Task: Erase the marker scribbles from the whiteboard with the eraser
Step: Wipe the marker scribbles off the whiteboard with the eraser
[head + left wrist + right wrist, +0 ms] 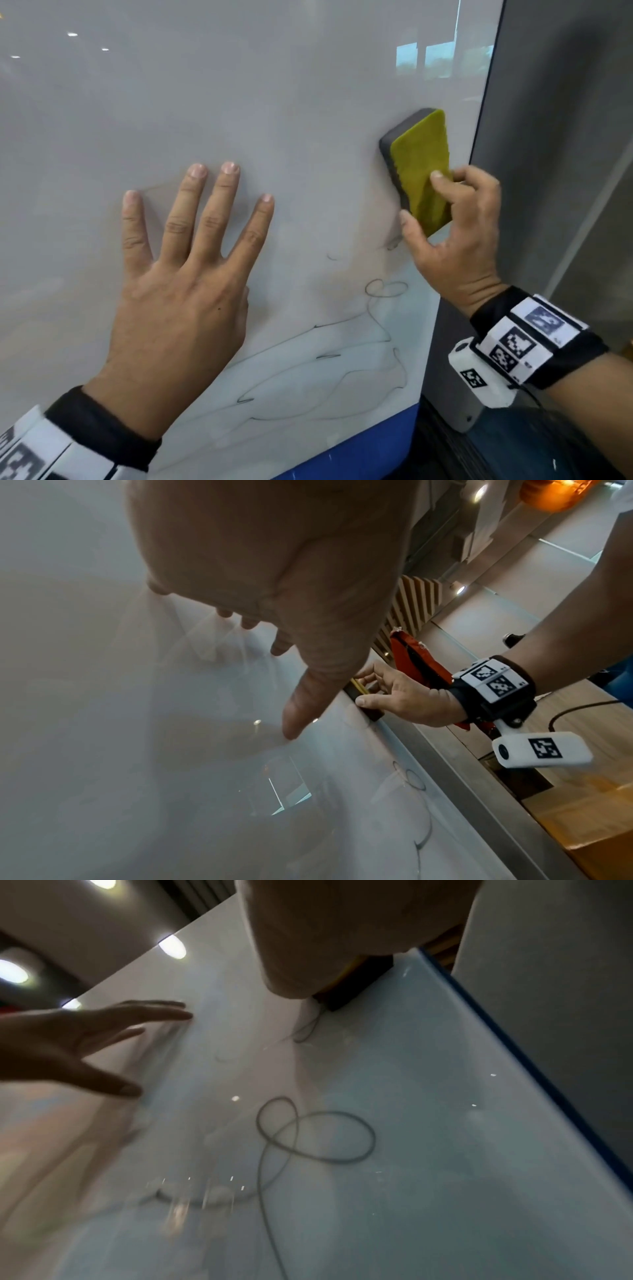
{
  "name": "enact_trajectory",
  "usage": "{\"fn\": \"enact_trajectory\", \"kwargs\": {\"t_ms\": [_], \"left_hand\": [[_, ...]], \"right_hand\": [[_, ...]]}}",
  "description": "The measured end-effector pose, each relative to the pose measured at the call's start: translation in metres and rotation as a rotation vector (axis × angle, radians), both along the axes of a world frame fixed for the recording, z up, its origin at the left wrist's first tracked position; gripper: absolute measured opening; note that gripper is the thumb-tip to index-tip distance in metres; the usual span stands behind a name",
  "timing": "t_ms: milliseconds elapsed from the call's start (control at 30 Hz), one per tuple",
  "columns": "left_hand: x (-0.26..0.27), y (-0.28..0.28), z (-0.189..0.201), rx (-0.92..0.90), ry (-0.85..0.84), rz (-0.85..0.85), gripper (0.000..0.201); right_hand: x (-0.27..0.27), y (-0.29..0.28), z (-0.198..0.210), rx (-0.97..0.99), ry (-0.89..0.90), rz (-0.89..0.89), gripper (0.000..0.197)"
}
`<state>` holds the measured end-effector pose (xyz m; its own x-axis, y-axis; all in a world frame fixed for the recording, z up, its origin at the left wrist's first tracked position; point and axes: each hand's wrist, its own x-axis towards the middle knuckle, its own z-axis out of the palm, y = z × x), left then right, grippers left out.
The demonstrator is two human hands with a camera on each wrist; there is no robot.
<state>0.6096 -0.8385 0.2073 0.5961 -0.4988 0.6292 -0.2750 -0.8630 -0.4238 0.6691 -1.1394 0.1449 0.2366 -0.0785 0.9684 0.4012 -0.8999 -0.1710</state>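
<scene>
The right hand (455,236) had the eraser (419,171) gripped between thumb and fingers, dark face flat on the whiteboard (239,85) up by its right edge, while the left hand (181,274) lay spread, fingers straight, braced on the board and holding nothing. Around and above the eraser the surface looked wiped to a faint haze, so that stretch seemed done! Below it, though, the marker scribbles (385,287) were all waiting, a loop just under the eraser and long wavy lines running toward the blue bottom edge (376,442): plenty left, by my reckoning.
</scene>
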Motion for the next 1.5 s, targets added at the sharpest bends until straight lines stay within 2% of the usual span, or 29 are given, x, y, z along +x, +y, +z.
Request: {"fn": "enact_trajectory", "kwargs": {"t_ms": [67,167,233,300,367,467,533,633,700,733,867,933,1067,1133,1267,1333,1400,1500], "left_hand": [[-0.001,-0.002,-0.001,-0.007,0.003,0.003,0.092],[-0.001,-0.003,-0.003,-0.017,0.003,0.003,0.092],[-0.001,-0.003,-0.003,-0.023,0.003,0.003,0.094],[-0.001,-0.002,-0.003,-0.024,0.005,0.004,0.094],[0.000,-0.001,-0.003,-0.017,0.009,0.008,0.095],[0.001,0.000,-0.006,-0.008,0.009,0.015,0.095],[0.002,0.000,-0.008,-0.011,0.009,0.010,0.095],[0.003,0.003,-0.010,0.005,-0.003,-0.002,0.093],[0.004,0.005,-0.012,0.007,-0.009,-0.015,0.090],[0.004,0.007,-0.013,0.005,-0.009,-0.018,0.090],[0.007,0.011,-0.014,0.018,0.004,-0.028,0.088],[0.008,0.012,-0.015,0.028,0.002,-0.034,0.088],[0.009,0.015,-0.019,0.051,-0.012,-0.055,0.085],[0.010,0.017,-0.021,0.052,-0.017,-0.068,0.085],[0.011,0.018,-0.029,0.063,0.002,-0.094,0.085],[0.012,0.020,-0.035,0.083,0.020,-0.101,0.084],[0.013,0.022,-0.040,0.109,0.024,-0.108,0.078],[0.018,0.026,-0.044,0.119,0.036,-0.138,0.075]], "right_hand": [[-0.002,0.005,-0.008,-0.003,0.008,0.011,0.051],[-0.007,0.019,-0.027,-0.249,0.044,0.129,0.049],[-0.008,0.013,-0.027,-0.394,0.055,0.148,0.048],[-0.005,0.000,-0.020,-0.326,0.035,0.101,0.048],[-0.001,-0.010,-0.015,-0.123,0.022,0.039,0.049],[-0.003,0.003,-0.021,0.045,0.029,0.018,0.051],[-0.008,0.028,-0.032,-0.010,0.034,0.062,0.050],[-0.015,0.057,-0.048,-0.301,0.069,0.160,0.048],[-0.017,0.055,-0.049,-0.376,0.068,0.148,0.048],[-0.016,0.050,-0.048,-0.340,0.056,0.115,0.048],[-0.016,0.041,-0.049,0.003,0.050,-0.008,0.049],[-0.019,0.055,-0.056,0.063,0.062,-0.006,0.048],[-0.028,0.075,-0.082,-0.201,0.123,0.063,0.049],[-0.029,0.068,-0.087,-0.222,0.117,0.034,0.048],[-0.025,0.060,-0.090,0.178,0.083,-0.052,0.050],[-0.025,0.066,-0.096,0.265,0.086,-0.061,0.051],[-0.028,0.077,-0.108,0.200,0.088,-0.056,0.049],[-0.036,0.078,-0.128,-0.078,0.140,-0.004,0.050]]}}
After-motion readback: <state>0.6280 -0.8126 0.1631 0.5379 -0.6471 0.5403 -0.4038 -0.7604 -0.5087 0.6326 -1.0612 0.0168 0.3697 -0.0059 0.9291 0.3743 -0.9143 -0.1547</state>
